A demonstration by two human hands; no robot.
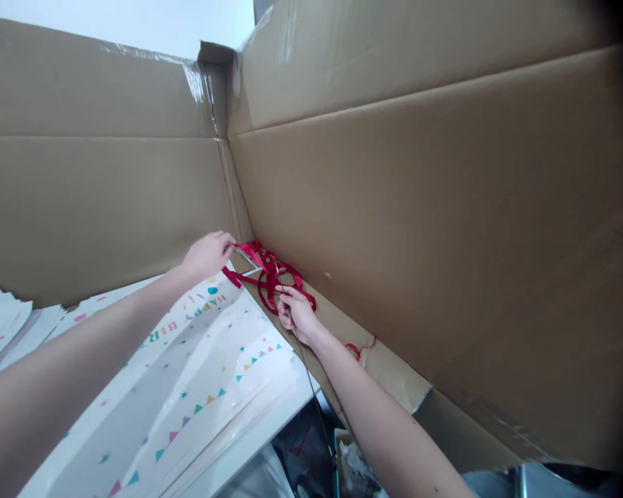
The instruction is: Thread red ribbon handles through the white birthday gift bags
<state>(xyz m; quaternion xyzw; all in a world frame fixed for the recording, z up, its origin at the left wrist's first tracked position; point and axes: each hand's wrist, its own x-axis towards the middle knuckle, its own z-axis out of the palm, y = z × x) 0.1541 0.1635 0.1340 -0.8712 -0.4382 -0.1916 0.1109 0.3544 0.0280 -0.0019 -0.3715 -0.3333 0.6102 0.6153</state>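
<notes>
My left hand point(210, 254) pinches a strip of red ribbon point(248, 250) at the far corner of the white table. In my right hand point(298, 315) is a thin corded tool point(277, 271) that looks like a soldering iron, its tip up by the ribbon. A dark cord point(311, 384) trails from that hand down past the table edge. Loops of red ribbon point(264, 297) lie tangled around the tool, on the cardboard beside the table. Fingers partly hide the tool's handle.
Tall cardboard walls point(394, 207) meet in a corner ahead. White printed "Happy Birthday" sheets point(202, 366) cover the table, with stacked white papers point(3, 325) at left. A red ribbon scrap point(354, 351) lies along the right wall. Below the edge stands an open box point(360, 470).
</notes>
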